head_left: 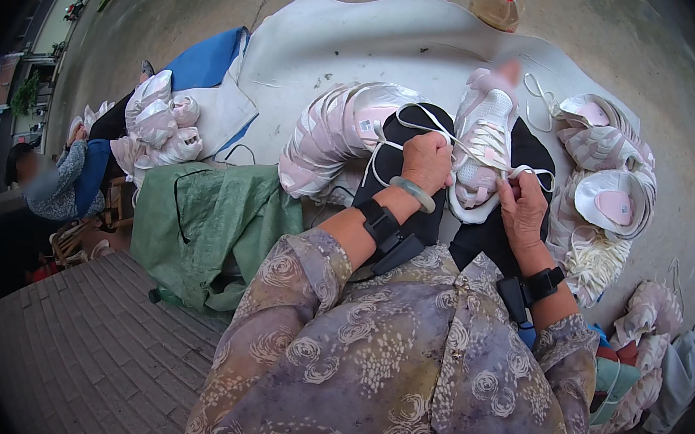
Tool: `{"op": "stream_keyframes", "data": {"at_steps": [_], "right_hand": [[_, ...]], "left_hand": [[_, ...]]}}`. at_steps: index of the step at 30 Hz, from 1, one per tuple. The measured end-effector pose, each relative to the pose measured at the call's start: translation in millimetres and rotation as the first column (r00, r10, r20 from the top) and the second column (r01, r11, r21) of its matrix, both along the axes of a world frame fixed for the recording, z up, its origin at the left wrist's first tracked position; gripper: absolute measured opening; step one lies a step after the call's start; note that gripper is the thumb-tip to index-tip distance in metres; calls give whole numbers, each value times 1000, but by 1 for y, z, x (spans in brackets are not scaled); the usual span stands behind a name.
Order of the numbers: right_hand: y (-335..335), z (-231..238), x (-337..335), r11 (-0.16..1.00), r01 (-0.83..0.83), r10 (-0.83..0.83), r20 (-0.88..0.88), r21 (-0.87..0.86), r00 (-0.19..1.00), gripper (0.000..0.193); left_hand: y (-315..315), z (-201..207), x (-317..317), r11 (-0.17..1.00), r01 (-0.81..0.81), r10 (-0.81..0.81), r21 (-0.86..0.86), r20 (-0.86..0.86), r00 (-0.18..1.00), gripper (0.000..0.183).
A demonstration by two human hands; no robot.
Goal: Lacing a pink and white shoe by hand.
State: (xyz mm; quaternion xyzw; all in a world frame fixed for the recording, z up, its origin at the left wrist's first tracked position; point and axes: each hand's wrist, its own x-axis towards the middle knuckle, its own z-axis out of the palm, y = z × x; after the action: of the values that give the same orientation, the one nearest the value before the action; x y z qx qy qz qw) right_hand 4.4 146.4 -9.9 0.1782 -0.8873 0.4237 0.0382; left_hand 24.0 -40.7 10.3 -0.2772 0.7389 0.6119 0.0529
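Sneaker (488, 105) between the legs (534, 156), toe outward, probably propped there to free both hands | left hand (428, 162) curled around white lace (488, 137), right hand (524, 206) pinching lace, seemingly for control | nested shoes (308, 145) alongside, presumably for reach.

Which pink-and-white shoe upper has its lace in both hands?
The single upper between the black-clad legs: left hand and right hand hold its white lace; stacked uppers lie apart.
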Motion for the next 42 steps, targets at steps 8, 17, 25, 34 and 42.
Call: {"op": "stream_keyframes", "data": {"at_steps": [8,17,25,34,42], "right_hand": [[2,2,1,1000,-2,3,-21,27,1000,16],[6,-7,-1,998,30,-27,-42,57,999,14],[6,-9,-4,995,2,12,-138,104,990,11],[4,-11,-5,991,26,-8,-134,133,991,11],[2,-11,-3,992,31,-25,-51,125,998,14]], "left_hand": [[3,-1,-2,1000,-19,19,12,-14,1000,19],[4,-25,-1,785,100,-280,-611,-206,938,15],[-2,-18,-6,851,211,-288,-481,-91,953,17],[1,-20,2,800,103,-290,-591,-231,929,11],[2,-20,0,678,201,-371,-707,-93,924,13]]}}
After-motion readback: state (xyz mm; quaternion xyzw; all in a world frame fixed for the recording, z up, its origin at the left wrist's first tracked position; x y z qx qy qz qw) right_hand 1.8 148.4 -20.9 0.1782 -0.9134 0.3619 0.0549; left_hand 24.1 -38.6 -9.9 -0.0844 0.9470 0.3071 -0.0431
